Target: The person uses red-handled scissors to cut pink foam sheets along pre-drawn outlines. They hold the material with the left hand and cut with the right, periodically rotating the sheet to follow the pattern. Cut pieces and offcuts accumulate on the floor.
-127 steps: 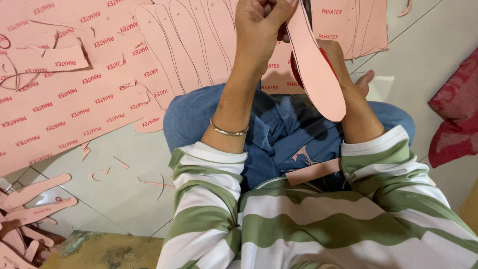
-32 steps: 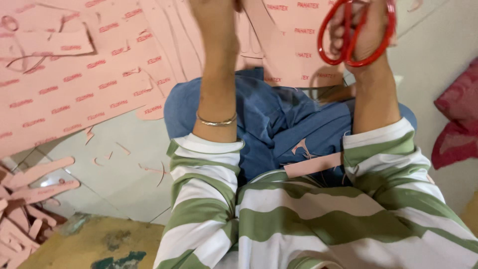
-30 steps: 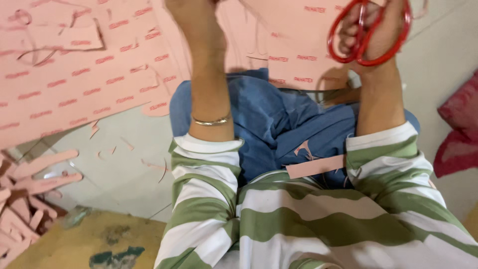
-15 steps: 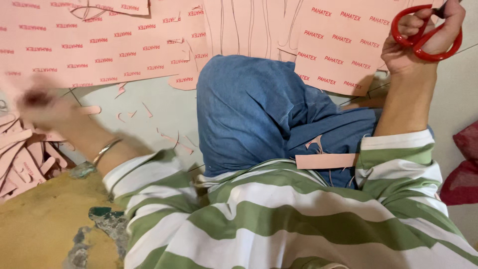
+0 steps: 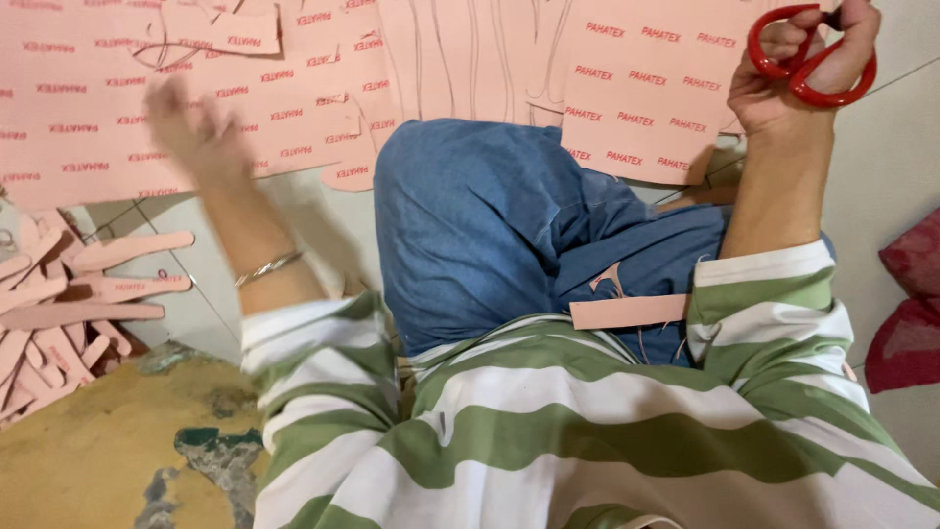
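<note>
The right hand [image 5: 795, 83] is closed through the loops of a pair of red plastic-handled scissors [image 5: 811, 61], raised at the upper right above a flat pink sheet with rows of red printed lettering [image 5: 636, 108] spread on the pale tiled floor [image 5: 911, 147]. The left hand [image 5: 191, 127] is blurred over the wide pink printed sheet [image 5: 88, 118] at the left, fingers loosely spread and holding nothing visible. A heap of long, narrow pink offcut strips [image 5: 69, 294] lies at the far left, and one short pink strip [image 5: 627, 312] rests on the blue denim lap [image 5: 490, 216].

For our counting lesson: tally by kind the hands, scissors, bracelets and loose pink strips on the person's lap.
Hands: 2, the left hand and the right hand
Red scissors: 1
Bracelet: 1
Pink strip on lap: 1
Total: 5
</note>
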